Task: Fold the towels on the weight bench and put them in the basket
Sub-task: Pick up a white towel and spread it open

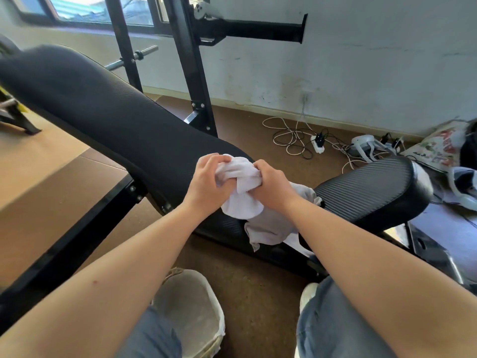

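Left hand [206, 182] and right hand [271, 187] side by side over lower end of backrest [116, 109]. Fingers of each curled tight round one bunched white towel [240, 174]; loose end hanging below the hands, touching the pad or just clear of it, cannot tell which.

Grey towel [271, 226] crumpled in the gap between backrest and seat [374, 189], spilling over near edge of bench, partly hidden under right wrist.

Basket [191, 306] on floor [258, 293] just off near edge of bench, between the knees; pale lining, contents not discernible.

Surface: both pads black, ribbed. Backrest inclined, rising toward far left; seat tilted up toward right. Black frame rail beneath, running to near left.

Room:
- Black rack upright [191, 73] behind backrest, steel bar [131, 58] beside it.
- Floor brown, carpet-like; cardboard sheet [38, 164] flat on it beyond left side of bench.
- Wall [361, 60] white, scuffed; window [90, 9] at top left.
- Along foot of wall: tangle of white cable [291, 135], power strip [318, 146] with plugs in it, white headset [364, 143], printed bag [436, 148] at far right.
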Available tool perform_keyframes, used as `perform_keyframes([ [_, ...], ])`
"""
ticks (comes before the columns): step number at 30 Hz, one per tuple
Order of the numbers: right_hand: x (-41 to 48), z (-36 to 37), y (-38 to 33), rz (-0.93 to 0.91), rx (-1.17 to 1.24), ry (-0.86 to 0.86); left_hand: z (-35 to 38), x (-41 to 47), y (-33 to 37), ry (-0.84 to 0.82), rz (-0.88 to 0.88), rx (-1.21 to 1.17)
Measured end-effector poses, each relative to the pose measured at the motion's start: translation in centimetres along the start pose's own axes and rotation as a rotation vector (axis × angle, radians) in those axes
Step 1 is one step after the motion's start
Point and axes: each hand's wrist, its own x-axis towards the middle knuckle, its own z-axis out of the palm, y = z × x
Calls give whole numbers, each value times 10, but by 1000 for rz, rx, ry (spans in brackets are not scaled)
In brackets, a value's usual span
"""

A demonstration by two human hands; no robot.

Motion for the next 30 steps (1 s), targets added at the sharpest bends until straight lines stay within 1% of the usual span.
perform_keyframes([
  [3, -5, -3, -14, -106, -10, -51, -12, -2, 6, 131, -97, -13],
  [5, -5, -5, -20, -189, -76, -89, -21, -3, 7, 141, -112, 23],
  [7, -3, -7, -24, -233, -141, -132, -32, -4, 4, 130, -117, 65],
  [11, 0, -10, -33, -268, -259, -166, -54, -8, -1, 159, -167, 86],
  [13, 1, -11, -38, -265, -268, -163, -65, -10, -3, 186, -189, 114],
  [15, 3, -12, -40, -282, -323, -96, -73, -11, -6, 196, -195, 171],
  [19, 11, -14, -48, -317, -483, 115, -85, -15, -9, 187, -168, 311],
  [22, 13, -20, -58, -327, -463, 218, -96, -18, -13, 112, -179, 418],
  [25, 16, -29, -65, -320, -399, 317, -108, -28, -19, 74, -258, 477],
  [27, 17, -36, -69, -306, -368, 375, -116, -36, -25, 91, -290, 499],
  [30, 15, -44, -72, -313, -354, 408, -133, -43, -27, 154, -326, 510],
])
